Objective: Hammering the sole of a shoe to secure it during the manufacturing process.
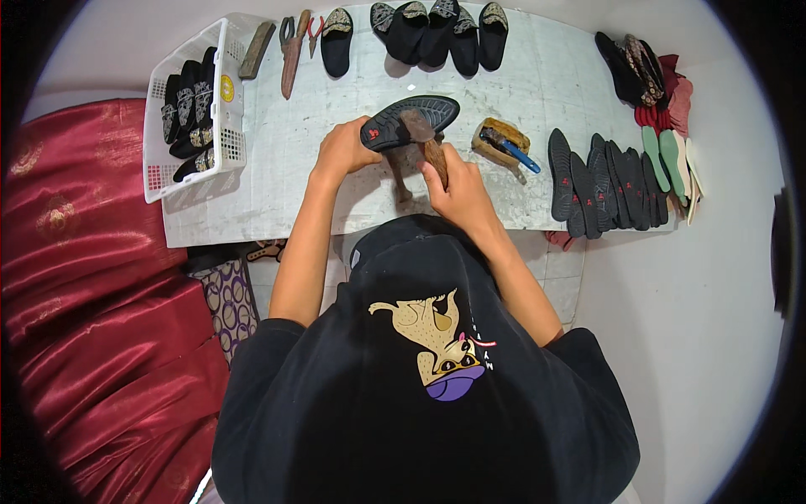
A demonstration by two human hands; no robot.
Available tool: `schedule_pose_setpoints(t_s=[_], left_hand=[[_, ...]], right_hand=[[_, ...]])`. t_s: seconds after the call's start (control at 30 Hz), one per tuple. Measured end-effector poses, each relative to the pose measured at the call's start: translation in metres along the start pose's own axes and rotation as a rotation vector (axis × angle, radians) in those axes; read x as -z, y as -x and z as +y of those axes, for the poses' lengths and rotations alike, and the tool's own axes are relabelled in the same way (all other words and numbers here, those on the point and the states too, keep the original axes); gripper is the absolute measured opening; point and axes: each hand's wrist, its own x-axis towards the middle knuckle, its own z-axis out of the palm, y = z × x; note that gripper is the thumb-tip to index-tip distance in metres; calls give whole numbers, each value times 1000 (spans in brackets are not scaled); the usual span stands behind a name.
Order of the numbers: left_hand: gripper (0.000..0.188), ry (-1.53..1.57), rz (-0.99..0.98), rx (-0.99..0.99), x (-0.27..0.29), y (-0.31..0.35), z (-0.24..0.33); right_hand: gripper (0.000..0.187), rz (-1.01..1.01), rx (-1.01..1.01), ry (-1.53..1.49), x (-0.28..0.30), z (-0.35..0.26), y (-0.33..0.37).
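My left hand point(342, 153) is closed round one end of a black shoe point(388, 124), which is turned with its ridged sole up. A small red mark shows on that sole. In my right hand point(462, 191) is a hammer point(434, 155) with a wooden handle, and its worn metal head lies over the sole, seeming to touch it. Below the shoe, part of a rusty metal stand point(401, 186) shows on the table; the shoe hides its upper part. To the right of my hands sits a yellowish glue-stained tub point(494, 128) with a blue-handled brush point(522, 157) across it.
Several black slip-on shoes point(433, 38) line the table's point(285, 185) far edge. Pincers point(294, 38), red-handled pliers point(314, 35) and a dark block point(257, 50) lie far left, beside a white basket point(238, 105) of shoes. Black soles point(561, 172) and green insoles point(667, 153) lie right.
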Motion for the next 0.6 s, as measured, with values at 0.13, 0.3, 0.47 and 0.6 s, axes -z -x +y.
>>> schedule_pose_setpoints(t_s=[0.13, 0.3, 0.47, 0.6], left_hand=[[81, -137, 217, -154, -8, 8, -9], [90, -119, 376, -277, -20, 1, 32], [73, -115, 389, -254, -39, -9, 30], [67, -120, 331, -173, -32, -7, 41]], right_hand=[[38, -55, -50, 135, -9, -2, -6], [36, -17, -46, 51, -13, 12, -7], [34, -70, -71, 109, -5, -6, -13], [35, 24, -9, 102, -10, 3, -17]])
